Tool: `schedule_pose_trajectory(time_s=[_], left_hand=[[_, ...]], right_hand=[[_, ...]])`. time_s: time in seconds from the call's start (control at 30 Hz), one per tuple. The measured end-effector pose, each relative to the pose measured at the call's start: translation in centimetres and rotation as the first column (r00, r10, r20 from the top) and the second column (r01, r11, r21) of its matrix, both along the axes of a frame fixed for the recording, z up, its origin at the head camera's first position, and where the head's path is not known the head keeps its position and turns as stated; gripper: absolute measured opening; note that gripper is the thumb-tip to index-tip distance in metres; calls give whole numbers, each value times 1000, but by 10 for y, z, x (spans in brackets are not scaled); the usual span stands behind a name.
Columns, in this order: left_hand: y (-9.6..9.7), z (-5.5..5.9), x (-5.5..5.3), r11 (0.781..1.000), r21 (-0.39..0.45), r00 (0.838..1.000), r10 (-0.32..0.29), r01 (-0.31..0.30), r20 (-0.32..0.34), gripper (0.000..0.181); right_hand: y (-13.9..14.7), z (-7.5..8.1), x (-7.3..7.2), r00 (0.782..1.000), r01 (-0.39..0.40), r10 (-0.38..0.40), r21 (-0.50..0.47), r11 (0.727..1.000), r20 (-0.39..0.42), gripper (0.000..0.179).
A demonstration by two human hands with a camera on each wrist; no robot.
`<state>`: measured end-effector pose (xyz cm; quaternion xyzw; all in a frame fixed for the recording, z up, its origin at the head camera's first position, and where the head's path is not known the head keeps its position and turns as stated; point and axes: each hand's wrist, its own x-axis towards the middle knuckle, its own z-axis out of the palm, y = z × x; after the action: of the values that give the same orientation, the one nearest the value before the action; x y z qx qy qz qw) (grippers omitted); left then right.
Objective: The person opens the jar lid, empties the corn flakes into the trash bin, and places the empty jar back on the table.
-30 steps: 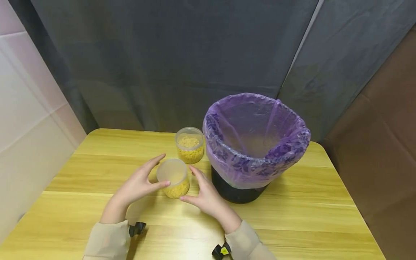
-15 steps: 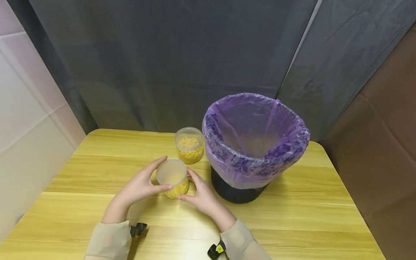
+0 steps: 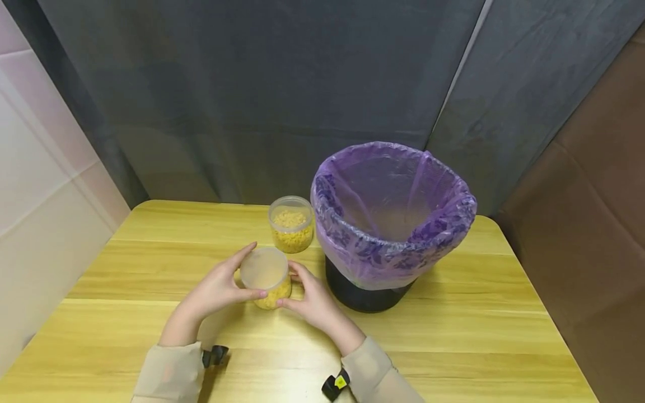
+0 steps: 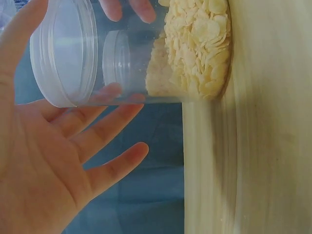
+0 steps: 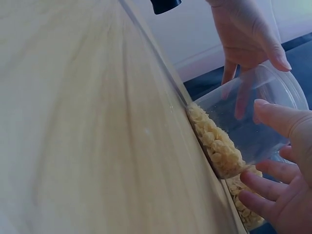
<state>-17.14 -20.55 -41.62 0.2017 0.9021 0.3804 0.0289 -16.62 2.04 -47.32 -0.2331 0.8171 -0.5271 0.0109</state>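
A clear plastic jar [image 3: 279, 292] with a frosted lid stands upright on the table, its lower part filled with pale yellow flakes [image 4: 200, 44]. From the left side, my left hand [image 3: 214, 291] holds it around the lid, thumb at the front and fingers behind. My right hand [image 3: 318, 302] holds the jar lower on its right side; in the right wrist view its thumb lies along the clear wall. Just behind stands a second jar [image 3: 292, 235] of similar flakes, which show through its top.
A black bin [image 3: 368, 299] lined with a purple bag [image 3: 388, 263] stands to the right of both jars. The wooden table [image 3: 478, 336] reaches back to a dark grey curtain [image 3: 252, 101]. Pale and brown panels flank the sides.
My right hand has moved left and closed in on the front jar, and the left fingers have drawn in around its lid. Both jars and the bin stay in place.
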Motion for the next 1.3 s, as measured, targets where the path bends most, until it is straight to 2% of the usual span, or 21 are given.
schedule_pose_trajectory(time_s=[0.47, 0.7, 0.9, 1.3], left_hand=[[4, 3, 4, 1000, 10, 999, -9, 9, -34, 98], [5, 7, 6, 1000, 20, 999, -16, 17, -40, 98], [6, 11, 9, 999, 19, 998, -26, 27, -63, 97], [11, 24, 18, 997, 23, 992, -72, 75, -107, 97]], right_hand=[[3, 8, 4, 999, -6, 5, 36, 999, 47, 73], [7, 12, 5, 999, -28, 27, 25, 999, 25, 72], [11, 20, 9, 999, -24, 22, 49, 998, 43, 75], [22, 31, 15, 997, -56, 61, 91, 994, -49, 79]])
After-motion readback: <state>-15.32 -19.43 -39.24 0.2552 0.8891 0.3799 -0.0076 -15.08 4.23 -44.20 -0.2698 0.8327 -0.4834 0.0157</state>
